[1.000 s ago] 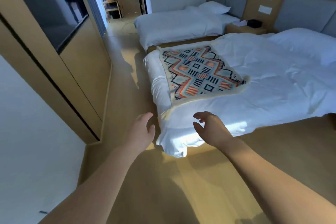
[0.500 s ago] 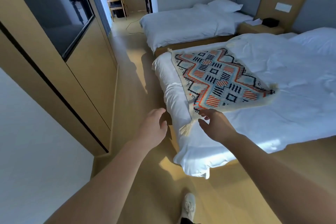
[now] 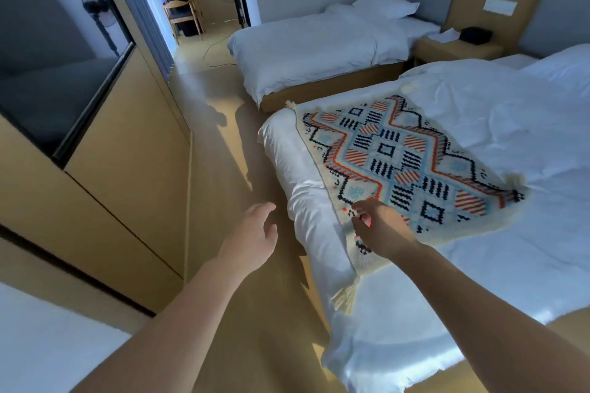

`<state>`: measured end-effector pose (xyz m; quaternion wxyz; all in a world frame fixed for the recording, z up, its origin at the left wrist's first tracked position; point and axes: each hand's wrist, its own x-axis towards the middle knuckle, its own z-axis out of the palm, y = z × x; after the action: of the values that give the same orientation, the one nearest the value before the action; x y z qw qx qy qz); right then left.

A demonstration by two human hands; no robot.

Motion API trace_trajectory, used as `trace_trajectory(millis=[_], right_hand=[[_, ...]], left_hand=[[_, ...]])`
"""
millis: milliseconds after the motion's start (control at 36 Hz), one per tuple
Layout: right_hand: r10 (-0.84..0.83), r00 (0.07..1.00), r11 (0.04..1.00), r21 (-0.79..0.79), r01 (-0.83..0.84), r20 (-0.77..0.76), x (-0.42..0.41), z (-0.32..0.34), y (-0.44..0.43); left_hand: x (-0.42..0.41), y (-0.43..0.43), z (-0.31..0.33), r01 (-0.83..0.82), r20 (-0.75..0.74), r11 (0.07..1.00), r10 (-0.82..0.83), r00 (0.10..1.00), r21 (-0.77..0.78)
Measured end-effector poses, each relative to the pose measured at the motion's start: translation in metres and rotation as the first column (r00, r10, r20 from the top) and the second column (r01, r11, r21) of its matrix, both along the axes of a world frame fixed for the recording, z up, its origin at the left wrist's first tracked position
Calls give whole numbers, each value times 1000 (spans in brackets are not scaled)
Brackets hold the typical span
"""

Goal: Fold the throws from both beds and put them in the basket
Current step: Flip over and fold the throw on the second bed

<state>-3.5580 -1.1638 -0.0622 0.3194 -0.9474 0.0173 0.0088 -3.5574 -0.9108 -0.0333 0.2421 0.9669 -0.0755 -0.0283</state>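
Half a second ago the right hand (image 3: 380, 228) hovered at the fringe. Now, at 4 o'clock, it has landed on the throw (image 3: 399, 163), fingers curled and pinching the near edge, which bunches up. The left hand (image 3: 255, 233), at 7 o'clock, is relaxed and empty over the floor (image 3: 223, 169) beside the near bed (image 3: 510, 265). The rest of the throw lies flat at 3 o'clock, so folding is only starting. The far bed (image 3: 319, 48), at 12 o'clock, shows no throw. No basket is in view.
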Motion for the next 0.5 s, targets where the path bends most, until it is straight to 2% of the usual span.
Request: trace_trajectory(millis=[194, 500], right_hand=[[-78, 997, 996, -46, 78, -10, 58, -9, -2], [-421, 905, 905, -97, 415, -59, 171, -26, 29]], left_hand=[[94, -2, -20, 120, -31, 990, -122, 992, -71], [280, 17, -43, 406, -46, 908, -412, 910, -108]])
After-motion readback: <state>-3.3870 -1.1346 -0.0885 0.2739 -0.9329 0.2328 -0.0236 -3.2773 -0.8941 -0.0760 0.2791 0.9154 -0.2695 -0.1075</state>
